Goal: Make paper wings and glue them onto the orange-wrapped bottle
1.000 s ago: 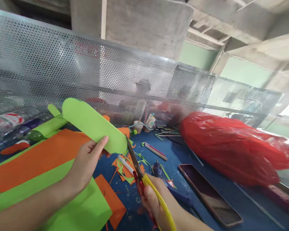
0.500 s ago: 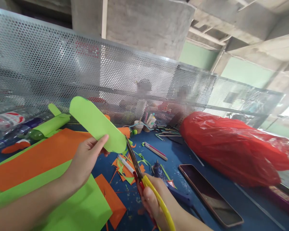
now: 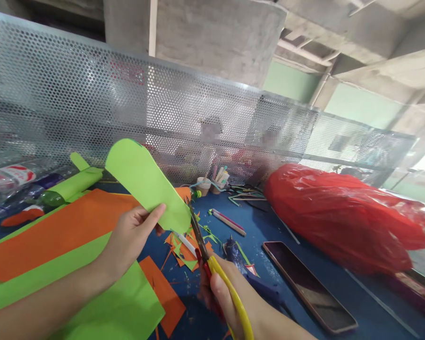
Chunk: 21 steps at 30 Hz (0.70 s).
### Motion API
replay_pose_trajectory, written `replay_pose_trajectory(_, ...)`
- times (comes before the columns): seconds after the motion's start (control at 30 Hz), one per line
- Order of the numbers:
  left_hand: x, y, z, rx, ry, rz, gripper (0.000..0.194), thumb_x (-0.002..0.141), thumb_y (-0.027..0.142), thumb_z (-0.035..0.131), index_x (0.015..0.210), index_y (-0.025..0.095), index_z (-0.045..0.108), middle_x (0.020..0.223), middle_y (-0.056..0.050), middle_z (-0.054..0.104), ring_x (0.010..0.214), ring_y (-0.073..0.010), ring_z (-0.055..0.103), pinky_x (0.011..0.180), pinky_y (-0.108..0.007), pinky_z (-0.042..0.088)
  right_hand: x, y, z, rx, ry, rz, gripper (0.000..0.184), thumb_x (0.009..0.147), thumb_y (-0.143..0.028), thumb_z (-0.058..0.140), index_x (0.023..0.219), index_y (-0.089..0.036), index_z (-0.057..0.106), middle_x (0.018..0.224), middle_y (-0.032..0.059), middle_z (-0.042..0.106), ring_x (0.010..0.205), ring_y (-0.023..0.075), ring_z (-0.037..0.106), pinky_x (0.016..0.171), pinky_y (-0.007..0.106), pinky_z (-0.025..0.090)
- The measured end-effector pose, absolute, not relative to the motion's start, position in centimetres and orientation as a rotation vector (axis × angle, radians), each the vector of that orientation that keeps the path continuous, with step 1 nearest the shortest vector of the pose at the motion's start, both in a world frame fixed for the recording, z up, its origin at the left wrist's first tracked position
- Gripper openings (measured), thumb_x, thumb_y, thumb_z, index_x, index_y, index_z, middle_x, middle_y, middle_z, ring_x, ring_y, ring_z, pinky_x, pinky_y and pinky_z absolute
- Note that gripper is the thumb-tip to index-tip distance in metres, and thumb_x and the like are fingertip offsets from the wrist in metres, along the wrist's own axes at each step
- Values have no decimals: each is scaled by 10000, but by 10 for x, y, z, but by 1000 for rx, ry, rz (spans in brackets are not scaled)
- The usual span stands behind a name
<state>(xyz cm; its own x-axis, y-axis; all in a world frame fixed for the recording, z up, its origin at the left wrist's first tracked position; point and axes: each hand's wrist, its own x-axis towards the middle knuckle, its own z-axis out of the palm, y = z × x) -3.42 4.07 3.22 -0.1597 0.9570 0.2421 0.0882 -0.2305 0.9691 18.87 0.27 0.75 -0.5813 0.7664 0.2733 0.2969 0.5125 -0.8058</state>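
Observation:
My left hand (image 3: 134, 236) pinches a bright green foam or paper piece (image 3: 147, 184) with rounded ends, thumb on top. In my right hand (image 3: 230, 288) is a pair of scissors (image 3: 200, 233) with yellow and red handles. Their blades point up and away from me, with the tips at the right edge of the green piece. Orange and green scraps (image 3: 186, 252) lie on the blue table (image 3: 198, 326) below the blades, with a white pen (image 3: 187, 244) among them.
Green and orange sheets (image 3: 67, 231) spread at left, near plastic bottles (image 3: 17, 177). A phone (image 3: 308, 285), a dark blue glue gun (image 3: 262, 283) and a red plastic bag (image 3: 340, 212) are at right. Pen cups (image 3: 203, 185) stand before a perforated metal screen (image 3: 184, 108).
The green piece has turned slightly in my left hand and shifted a little to the right. My left hand has moved slightly right; the scissors stay at the piece's edge.

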Motion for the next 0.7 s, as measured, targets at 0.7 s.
replay_pose_trajectory(0.7, -35, 46, 28, 1285, 1160, 1483, 358, 791, 487, 687, 597, 187, 670, 557, 13, 635, 592, -168, 579, 646, -262, 444, 180, -2, 12, -1064, -1871, 1146, 581, 831, -797, 342, 766, -229, 446, 520, -79, 339, 443, 98, 357, 467, 249, 475)
